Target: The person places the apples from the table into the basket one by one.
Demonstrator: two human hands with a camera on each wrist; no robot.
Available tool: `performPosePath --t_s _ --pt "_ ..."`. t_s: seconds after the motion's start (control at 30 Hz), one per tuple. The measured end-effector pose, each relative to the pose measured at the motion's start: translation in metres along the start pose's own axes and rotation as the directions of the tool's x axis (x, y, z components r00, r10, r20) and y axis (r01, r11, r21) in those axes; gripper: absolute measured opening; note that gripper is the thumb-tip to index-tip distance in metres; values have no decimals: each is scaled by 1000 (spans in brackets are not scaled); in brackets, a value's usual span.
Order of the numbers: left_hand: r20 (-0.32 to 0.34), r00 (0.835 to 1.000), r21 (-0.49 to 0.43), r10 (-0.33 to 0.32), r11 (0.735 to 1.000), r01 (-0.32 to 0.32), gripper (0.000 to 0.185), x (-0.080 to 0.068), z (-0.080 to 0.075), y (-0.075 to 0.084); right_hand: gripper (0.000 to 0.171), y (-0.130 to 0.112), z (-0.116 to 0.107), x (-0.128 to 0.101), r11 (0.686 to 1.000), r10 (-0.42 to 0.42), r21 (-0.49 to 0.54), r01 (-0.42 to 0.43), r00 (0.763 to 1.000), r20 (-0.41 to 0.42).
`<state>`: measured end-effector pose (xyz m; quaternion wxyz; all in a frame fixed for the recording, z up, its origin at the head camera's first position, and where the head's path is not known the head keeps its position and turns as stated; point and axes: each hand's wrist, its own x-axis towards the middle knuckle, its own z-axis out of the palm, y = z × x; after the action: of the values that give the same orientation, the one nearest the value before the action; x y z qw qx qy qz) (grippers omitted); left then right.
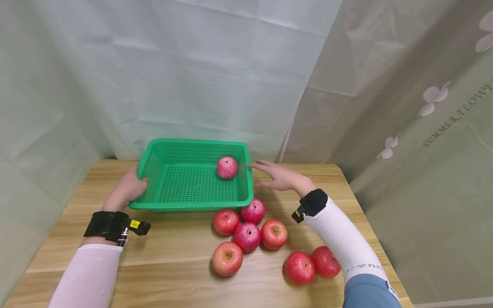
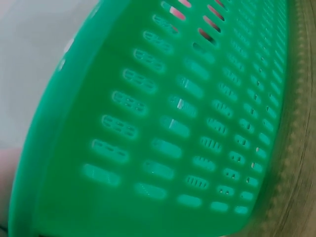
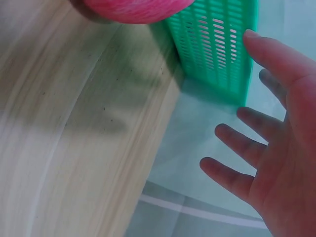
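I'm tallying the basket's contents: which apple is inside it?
The pinkish apple near the right end of the green basket; it alone sits inside, while the other seven apples lie on the wooden table.

Basket (image 1: 192,205) far left on worktop (image 1: 161,265), apple (image 1: 227,167) inside right, five apples (image 1: 247,238) off near right corner, two apples (image 1: 300,268) farther right

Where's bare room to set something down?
The widest bare patch of table lies between the left sleeve and the five clustered apples, in front of the green basket. Also the back right corner, right of the right grip. Inside the basket, the floor left of its single apple is bare. Crowded: around those five, and the two apples by the right sleeve.
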<state>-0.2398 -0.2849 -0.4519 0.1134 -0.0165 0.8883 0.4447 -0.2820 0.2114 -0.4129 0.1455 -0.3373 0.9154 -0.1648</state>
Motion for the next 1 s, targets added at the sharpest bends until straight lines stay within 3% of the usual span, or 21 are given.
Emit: performPosePath --t_s 0.37,0.67,1.0 --pt "0 1000 45 3 999 -3 66 2 1 6 75 11 2 -41 998 63 -17 -63 998 22" --pt "10 1000 68 -6 998 6 66 5 4 9 63 14 13 -79 995 82 49 -86 993 79" --pt "-9 1000 106 17 994 -16 67 -1 -1 7 67 24 25 -128 980 129 149 -133 991 36"
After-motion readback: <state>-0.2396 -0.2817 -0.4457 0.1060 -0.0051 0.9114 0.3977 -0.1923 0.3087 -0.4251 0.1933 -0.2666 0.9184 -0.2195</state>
